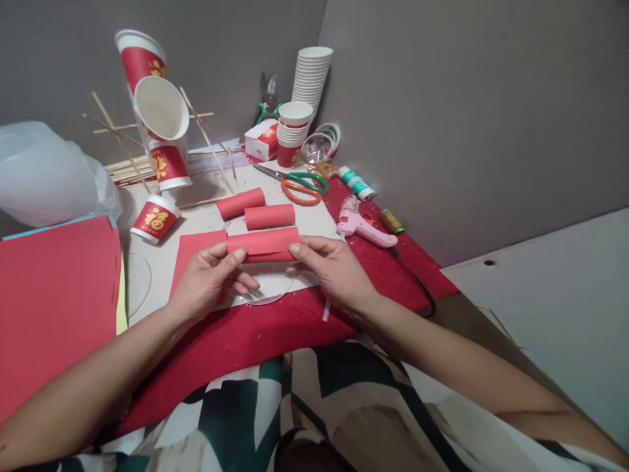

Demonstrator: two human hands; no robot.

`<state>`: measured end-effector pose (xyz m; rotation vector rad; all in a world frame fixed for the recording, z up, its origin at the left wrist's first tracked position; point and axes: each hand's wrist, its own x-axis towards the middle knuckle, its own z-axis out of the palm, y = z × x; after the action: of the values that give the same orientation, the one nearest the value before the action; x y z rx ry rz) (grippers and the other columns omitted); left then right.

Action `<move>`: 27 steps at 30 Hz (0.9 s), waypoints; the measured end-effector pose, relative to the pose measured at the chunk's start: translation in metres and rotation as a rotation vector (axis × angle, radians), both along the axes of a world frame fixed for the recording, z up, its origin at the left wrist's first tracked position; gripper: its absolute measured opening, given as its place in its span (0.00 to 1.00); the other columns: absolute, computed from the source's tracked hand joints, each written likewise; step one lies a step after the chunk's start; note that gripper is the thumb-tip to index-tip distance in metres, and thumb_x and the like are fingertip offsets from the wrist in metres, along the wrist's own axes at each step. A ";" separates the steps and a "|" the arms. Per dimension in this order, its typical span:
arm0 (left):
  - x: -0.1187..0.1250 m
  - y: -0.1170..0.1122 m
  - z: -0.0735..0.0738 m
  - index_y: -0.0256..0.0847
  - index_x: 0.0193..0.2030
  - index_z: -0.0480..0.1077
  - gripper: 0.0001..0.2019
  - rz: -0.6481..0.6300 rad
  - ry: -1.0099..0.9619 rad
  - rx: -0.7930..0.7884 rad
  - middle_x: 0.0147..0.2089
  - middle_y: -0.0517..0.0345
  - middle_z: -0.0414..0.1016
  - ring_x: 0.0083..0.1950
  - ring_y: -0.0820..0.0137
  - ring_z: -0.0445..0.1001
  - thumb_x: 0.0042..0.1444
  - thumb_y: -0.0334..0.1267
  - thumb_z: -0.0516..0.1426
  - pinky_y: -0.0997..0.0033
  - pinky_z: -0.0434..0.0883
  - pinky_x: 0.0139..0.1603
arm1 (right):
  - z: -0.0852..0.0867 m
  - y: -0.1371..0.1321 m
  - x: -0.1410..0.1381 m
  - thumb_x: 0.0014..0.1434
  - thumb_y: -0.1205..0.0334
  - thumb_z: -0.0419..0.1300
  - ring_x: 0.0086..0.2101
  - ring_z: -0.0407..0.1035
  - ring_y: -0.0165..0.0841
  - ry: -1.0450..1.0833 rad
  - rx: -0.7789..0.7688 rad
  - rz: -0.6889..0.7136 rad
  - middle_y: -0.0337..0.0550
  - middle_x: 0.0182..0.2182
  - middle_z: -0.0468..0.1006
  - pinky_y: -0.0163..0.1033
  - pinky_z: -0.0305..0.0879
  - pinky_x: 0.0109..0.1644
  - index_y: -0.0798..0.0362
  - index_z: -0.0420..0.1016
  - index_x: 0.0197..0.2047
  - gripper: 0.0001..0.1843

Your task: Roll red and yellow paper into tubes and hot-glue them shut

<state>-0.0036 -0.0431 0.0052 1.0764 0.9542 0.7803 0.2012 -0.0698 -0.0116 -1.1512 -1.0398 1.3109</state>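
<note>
Between my two hands is a red paper tube (264,242), held level by its ends, with a seam edge showing along its lower side. My left hand (211,272) pinches the left end between thumb and fingers. The right end is pinched the same way by my right hand (334,265). Just beyond lie two more red tubes, a nearer one (270,216) and a farther one (241,203). A flat red paper piece (196,252) lies partly behind my left hand. Under the held tube sits a clear round plastic piece (268,288), partly hidden.
Scissors (302,187) lie open behind the tubes. To the right is a pink glue gun (366,226) with its cord. Joined paper cups (160,111) and sticks stand at the back left, near a cup stack (312,72). Red sheets (59,314) cover the left side.
</note>
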 end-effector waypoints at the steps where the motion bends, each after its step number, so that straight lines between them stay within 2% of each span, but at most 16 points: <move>1: 0.000 0.000 0.000 0.38 0.38 0.74 0.14 0.006 0.007 0.009 0.24 0.53 0.81 0.22 0.73 0.76 0.54 0.47 0.65 0.79 0.71 0.25 | 0.000 0.000 0.000 0.52 0.49 0.67 0.28 0.68 0.25 0.008 0.001 -0.001 0.36 0.27 0.76 0.30 0.74 0.35 0.51 0.79 0.27 0.13; 4: 0.000 0.001 0.001 0.38 0.36 0.75 0.13 0.018 0.025 0.030 0.24 0.54 0.81 0.22 0.72 0.76 0.53 0.46 0.66 0.77 0.72 0.25 | -0.001 -0.001 0.001 0.51 0.49 0.68 0.28 0.70 0.25 0.029 0.003 -0.014 0.36 0.29 0.78 0.29 0.74 0.35 0.50 0.80 0.29 0.13; 9: -0.001 0.001 0.000 0.38 0.37 0.77 0.12 0.027 -0.003 0.029 0.24 0.55 0.81 0.22 0.73 0.76 0.53 0.45 0.66 0.78 0.72 0.26 | -0.004 -0.001 0.003 0.50 0.49 0.68 0.27 0.69 0.25 0.050 -0.025 -0.037 0.35 0.24 0.74 0.30 0.74 0.34 0.51 0.75 0.22 0.15; 14: 0.003 -0.002 0.004 0.37 0.35 0.78 0.11 0.040 -0.013 0.034 0.25 0.56 0.81 0.24 0.74 0.76 0.48 0.41 0.69 0.78 0.73 0.28 | -0.004 -0.001 0.002 0.49 0.50 0.69 0.27 0.68 0.25 0.107 -0.058 -0.025 0.36 0.26 0.75 0.29 0.73 0.32 0.51 0.78 0.25 0.13; 18: 0.002 -0.001 0.004 0.37 0.34 0.77 0.12 0.029 0.006 0.039 0.25 0.54 0.81 0.23 0.73 0.76 0.50 0.44 0.68 0.77 0.73 0.29 | -0.004 -0.002 0.001 0.48 0.50 0.70 0.27 0.68 0.26 0.111 -0.066 -0.026 0.36 0.25 0.74 0.29 0.73 0.32 0.51 0.78 0.25 0.13; 23: 0.000 0.001 0.001 0.37 0.33 0.75 0.12 0.043 0.023 0.037 0.26 0.53 0.82 0.23 0.74 0.76 0.52 0.44 0.67 0.78 0.72 0.28 | -0.003 0.000 0.004 0.51 0.46 0.68 0.25 0.68 0.26 0.020 -0.034 -0.051 0.37 0.25 0.75 0.29 0.73 0.30 0.51 0.79 0.26 0.16; 27: -0.001 0.001 -0.001 0.36 0.31 0.74 0.11 0.058 -0.002 0.031 0.26 0.53 0.82 0.23 0.74 0.76 0.53 0.42 0.66 0.79 0.72 0.28 | 0.000 0.009 0.014 0.53 0.42 0.65 0.26 0.71 0.27 -0.092 0.020 -0.075 0.41 0.29 0.79 0.30 0.72 0.29 0.52 0.81 0.30 0.20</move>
<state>-0.0044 -0.0419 0.0041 1.0782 0.9777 0.8461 0.2156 -0.0604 -0.0121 -1.2329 -1.0636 1.1958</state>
